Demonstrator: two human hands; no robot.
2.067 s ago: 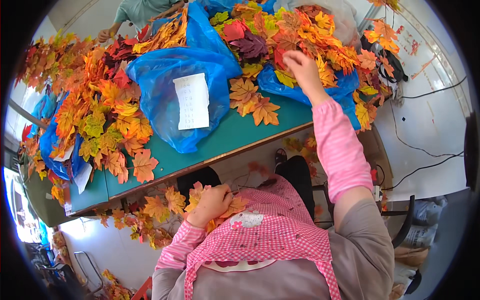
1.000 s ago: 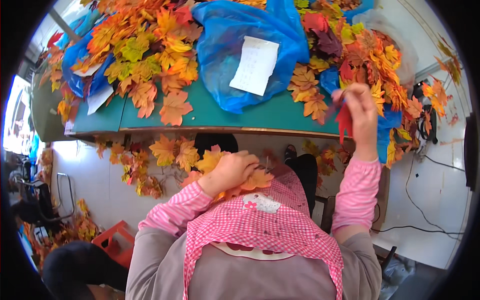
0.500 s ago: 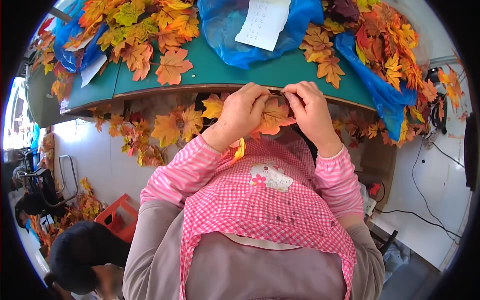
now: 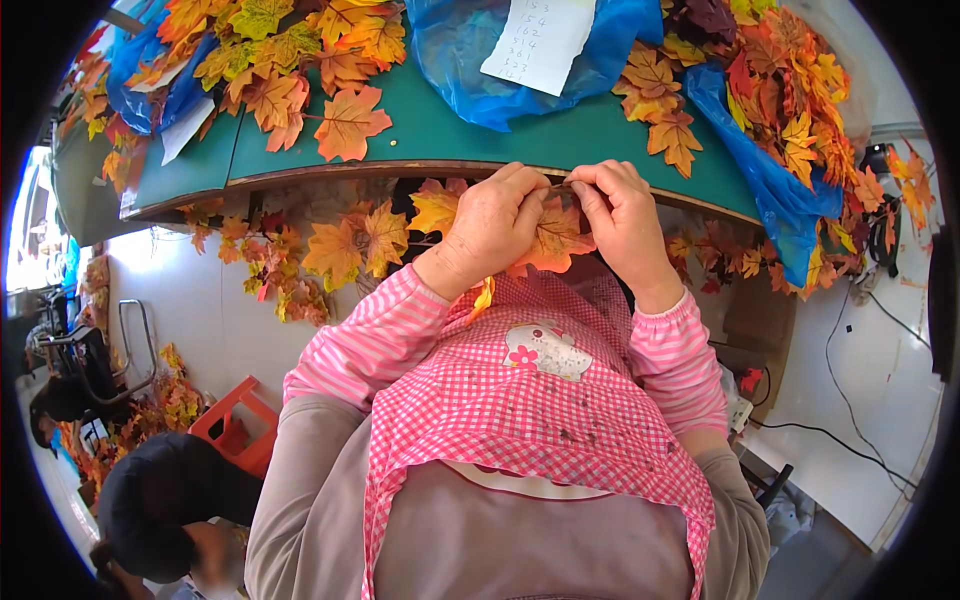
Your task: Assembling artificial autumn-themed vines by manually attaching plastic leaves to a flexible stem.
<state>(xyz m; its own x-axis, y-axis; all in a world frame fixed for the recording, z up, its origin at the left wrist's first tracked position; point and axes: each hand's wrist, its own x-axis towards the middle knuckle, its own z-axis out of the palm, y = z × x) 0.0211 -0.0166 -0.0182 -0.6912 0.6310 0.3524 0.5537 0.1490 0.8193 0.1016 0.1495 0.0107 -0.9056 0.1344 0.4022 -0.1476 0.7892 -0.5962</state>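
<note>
Green worktable [image 4: 450, 140] runs across the top, buried in orange and yellow fake maple leaves [image 4: 300, 70], with more spilled on the pale floor [image 4: 190, 310] underneath. Blue plastic bags [image 4: 620, 50] sit mid-table and along the right edge, a white handwritten paper slip [image 4: 540, 40] on one. Left hand [image 4: 495, 225] and right hand [image 4: 625, 215] both pinch an orange leaf bunch [image 4: 555, 240] just below the table edge.
</note>
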